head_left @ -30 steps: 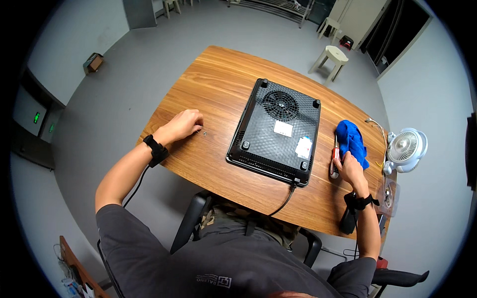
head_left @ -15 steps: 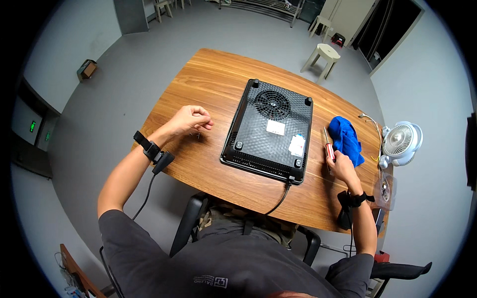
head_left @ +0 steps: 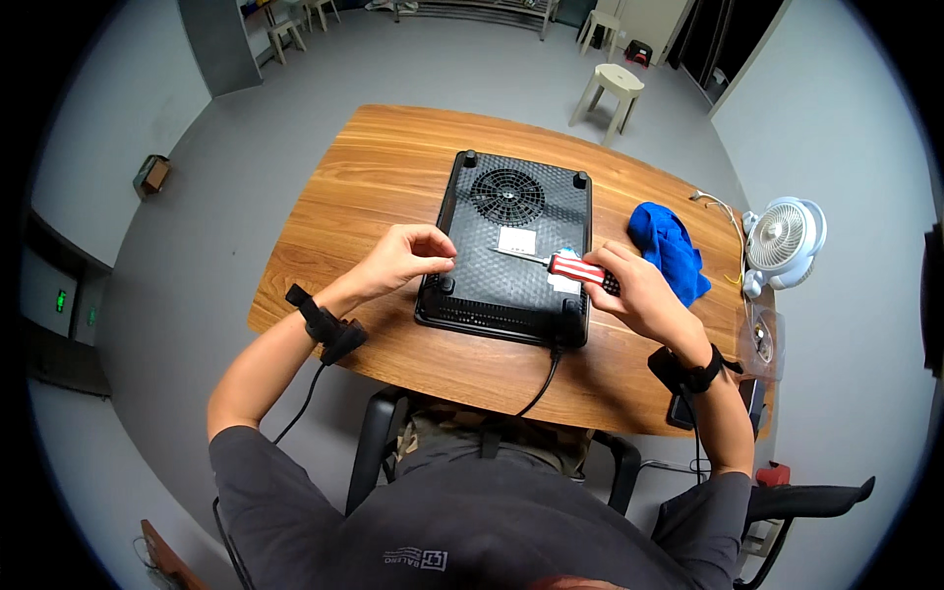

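A flat black appliance (head_left: 467, 285) lies bottom up on the wooden desk (head_left: 344, 187), with a round vent, feet, pale labels and a cable at its near edge. My left hand (head_left: 411, 258) is at its left side, thumb and fingertips pinched; what they hold, if anything, is too small to make out. My right hand (head_left: 629, 290) grips a screwdriver with a red-and-white striped handle (head_left: 575, 267), held over the appliance, its shaft pointing left toward my left hand. A bunched blue cloth (head_left: 667, 251) lies just right of the appliance.
At the desk's right side stand a white fan (head_left: 785, 238) with cables and a clear plastic container (head_left: 762, 342). A dark object (head_left: 688, 408) lies near the front right edge. A cream stool (head_left: 615, 88) stands beyond the desk.
My right hand has lifted the screwdriver from beside the cloth and brought it left over the appliance. My left hand has moved right to the appliance's edge, its fingers pinched. The view has shifted.
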